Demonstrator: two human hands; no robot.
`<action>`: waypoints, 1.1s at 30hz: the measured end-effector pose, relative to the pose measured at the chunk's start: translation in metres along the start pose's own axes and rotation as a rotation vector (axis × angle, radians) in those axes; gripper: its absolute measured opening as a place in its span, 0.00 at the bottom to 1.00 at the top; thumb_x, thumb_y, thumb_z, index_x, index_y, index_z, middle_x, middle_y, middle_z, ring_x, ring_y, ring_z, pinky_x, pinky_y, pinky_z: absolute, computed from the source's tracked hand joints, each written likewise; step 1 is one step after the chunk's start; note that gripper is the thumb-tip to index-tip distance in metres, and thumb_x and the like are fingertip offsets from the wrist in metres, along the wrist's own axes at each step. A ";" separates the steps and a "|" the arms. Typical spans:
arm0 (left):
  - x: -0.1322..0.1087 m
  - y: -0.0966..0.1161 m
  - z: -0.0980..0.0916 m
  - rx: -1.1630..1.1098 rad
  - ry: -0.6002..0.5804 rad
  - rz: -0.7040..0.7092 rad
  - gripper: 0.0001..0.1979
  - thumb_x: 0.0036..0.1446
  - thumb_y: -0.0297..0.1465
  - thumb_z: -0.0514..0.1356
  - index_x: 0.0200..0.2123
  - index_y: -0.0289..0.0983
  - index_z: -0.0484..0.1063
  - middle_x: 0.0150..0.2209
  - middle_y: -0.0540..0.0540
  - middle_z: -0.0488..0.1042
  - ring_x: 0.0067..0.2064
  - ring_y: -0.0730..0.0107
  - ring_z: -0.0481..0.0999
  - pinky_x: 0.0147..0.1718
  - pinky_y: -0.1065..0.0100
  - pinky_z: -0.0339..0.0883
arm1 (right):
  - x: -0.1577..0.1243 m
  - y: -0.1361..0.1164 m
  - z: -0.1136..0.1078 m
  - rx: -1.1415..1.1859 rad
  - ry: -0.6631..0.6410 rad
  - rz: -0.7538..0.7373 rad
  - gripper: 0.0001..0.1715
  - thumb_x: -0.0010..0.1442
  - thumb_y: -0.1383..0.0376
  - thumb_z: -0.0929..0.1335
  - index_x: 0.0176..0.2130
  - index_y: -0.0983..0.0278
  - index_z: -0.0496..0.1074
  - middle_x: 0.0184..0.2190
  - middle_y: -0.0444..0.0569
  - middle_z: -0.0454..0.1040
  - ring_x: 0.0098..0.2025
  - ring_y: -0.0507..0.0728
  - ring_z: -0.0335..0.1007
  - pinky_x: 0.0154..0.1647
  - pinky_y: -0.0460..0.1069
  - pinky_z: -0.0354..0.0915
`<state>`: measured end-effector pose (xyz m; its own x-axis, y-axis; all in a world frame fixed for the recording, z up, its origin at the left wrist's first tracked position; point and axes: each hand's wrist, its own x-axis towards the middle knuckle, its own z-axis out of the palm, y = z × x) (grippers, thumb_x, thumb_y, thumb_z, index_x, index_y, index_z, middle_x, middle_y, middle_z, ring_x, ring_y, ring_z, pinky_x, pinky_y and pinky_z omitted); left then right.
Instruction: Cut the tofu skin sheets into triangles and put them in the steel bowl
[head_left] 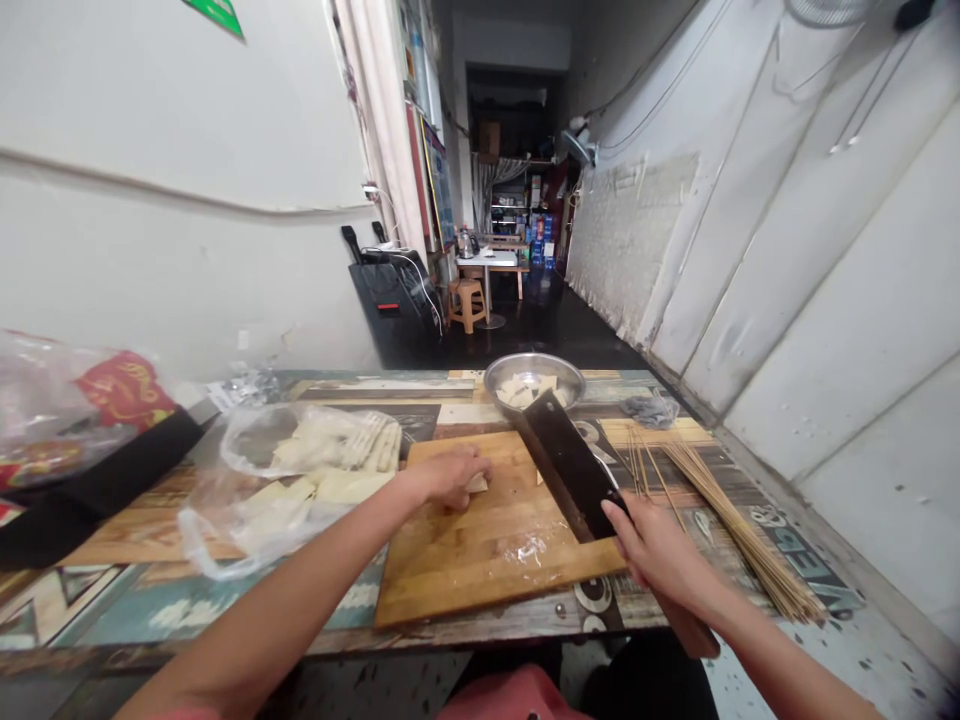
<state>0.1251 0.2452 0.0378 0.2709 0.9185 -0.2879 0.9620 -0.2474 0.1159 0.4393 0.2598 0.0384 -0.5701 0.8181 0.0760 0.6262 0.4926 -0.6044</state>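
Observation:
My right hand (654, 548) is closed round the handle of a dark cleaver (568, 464), whose wide blade lies angled over the right side of a wooden cutting board (487, 545). My left hand (450, 474) rests curled on the board, fingers pressed on a pale piece of tofu skin (478, 484). A small pale scrap lies just left of the blade. Behind the board stands a metal bowl (534, 372) with several cut pale pieces in it.
A clear plastic bag (300, 470) of pale sheets lies left of the board. Bamboo skewers (720, 510) fan out at the right. A red and black package (90, 440) sits at far left. Beyond the patterned table (187, 600) runs a dark corridor with stools.

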 end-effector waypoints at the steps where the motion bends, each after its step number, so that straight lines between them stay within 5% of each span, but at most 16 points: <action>1: 0.002 0.001 -0.002 0.000 -0.024 -0.026 0.24 0.37 0.27 0.59 0.44 0.41 0.67 0.42 0.45 0.66 0.42 0.59 0.69 0.39 0.65 0.65 | -0.005 0.006 0.001 0.051 0.006 0.037 0.18 0.64 0.57 0.53 0.29 0.62 0.61 0.12 0.41 0.65 0.17 0.54 0.65 0.24 0.47 0.58; 6: 0.014 -0.003 -0.007 -0.079 0.009 -0.080 0.18 0.37 0.25 0.58 0.37 0.38 0.69 0.36 0.46 0.69 0.36 0.64 0.70 0.33 0.68 0.63 | -0.031 0.032 0.005 0.310 0.047 0.190 0.21 0.63 0.50 0.53 0.26 0.59 0.56 0.11 0.38 0.62 0.12 0.52 0.61 0.16 0.46 0.58; 10: 0.033 -0.012 -0.037 -0.228 0.030 -0.030 0.13 0.44 0.29 0.57 0.38 0.38 0.70 0.33 0.49 0.72 0.33 0.69 0.72 0.31 0.72 0.64 | -0.047 0.044 0.007 0.436 0.076 0.275 0.20 0.61 0.48 0.55 0.27 0.59 0.56 0.11 0.36 0.61 0.11 0.52 0.60 0.14 0.46 0.57; 13: 0.062 -0.013 -0.069 -0.391 0.233 -0.068 0.17 0.52 0.34 0.56 0.45 0.36 0.67 0.34 0.47 0.74 0.31 0.71 0.73 0.29 0.72 0.65 | -0.053 0.045 0.008 0.478 0.100 0.307 0.22 0.61 0.47 0.55 0.26 0.59 0.55 0.13 0.37 0.62 0.12 0.51 0.59 0.14 0.46 0.57; 16: 0.085 -0.005 -0.090 -0.241 0.488 -0.200 0.26 0.50 0.35 0.60 0.52 0.34 0.63 0.41 0.42 0.73 0.39 0.65 0.73 0.38 0.68 0.65 | -0.057 0.046 0.008 0.470 0.119 0.321 0.23 0.60 0.46 0.55 0.24 0.59 0.55 0.13 0.37 0.61 0.12 0.50 0.59 0.15 0.46 0.58; 18: 0.080 0.003 -0.094 -0.142 0.537 -0.250 0.25 0.49 0.33 0.60 0.51 0.34 0.65 0.45 0.39 0.72 0.46 0.60 0.71 0.43 0.65 0.62 | -0.059 0.048 0.009 0.450 0.128 0.332 0.24 0.60 0.45 0.55 0.24 0.59 0.55 0.12 0.37 0.61 0.12 0.51 0.59 0.16 0.46 0.59; 20: 0.052 0.006 -0.092 -0.082 0.522 -0.290 0.16 0.52 0.33 0.57 0.45 0.36 0.71 0.42 0.40 0.74 0.45 0.60 0.71 0.42 0.66 0.61 | -0.060 0.051 0.011 0.416 0.126 0.335 0.25 0.59 0.44 0.55 0.23 0.59 0.56 0.11 0.38 0.61 0.13 0.51 0.60 0.17 0.47 0.60; 23: -0.021 0.000 -0.086 0.042 0.388 -0.402 0.13 0.54 0.37 0.53 0.29 0.37 0.75 0.30 0.45 0.75 0.34 0.66 0.72 0.32 0.70 0.60 | -0.058 0.057 0.018 0.382 0.086 0.330 0.26 0.57 0.43 0.56 0.22 0.59 0.57 0.10 0.40 0.63 0.14 0.53 0.62 0.20 0.48 0.62; 28: -0.143 -0.046 -0.073 0.080 0.156 -0.788 0.14 0.52 0.35 0.51 0.24 0.37 0.73 0.26 0.46 0.74 0.30 0.67 0.72 0.27 0.71 0.57 | -0.046 0.049 0.036 0.449 -0.032 0.317 0.27 0.56 0.41 0.56 0.22 0.58 0.60 0.12 0.42 0.66 0.15 0.54 0.63 0.20 0.48 0.63; 33: -0.184 -0.106 -0.042 0.114 0.099 -0.898 0.10 0.47 0.26 0.52 0.24 0.32 0.74 0.29 0.39 0.75 0.36 0.59 0.74 0.35 0.67 0.63 | -0.034 0.040 0.053 0.451 -0.083 0.278 0.25 0.56 0.43 0.57 0.22 0.57 0.64 0.11 0.43 0.65 0.14 0.55 0.63 0.19 0.49 0.64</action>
<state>-0.0278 0.1155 0.1179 -0.5813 0.8014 -0.1407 0.8087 0.5499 -0.2089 0.4556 0.2358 -0.0304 -0.4671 0.8641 -0.1874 0.4796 0.0696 -0.8747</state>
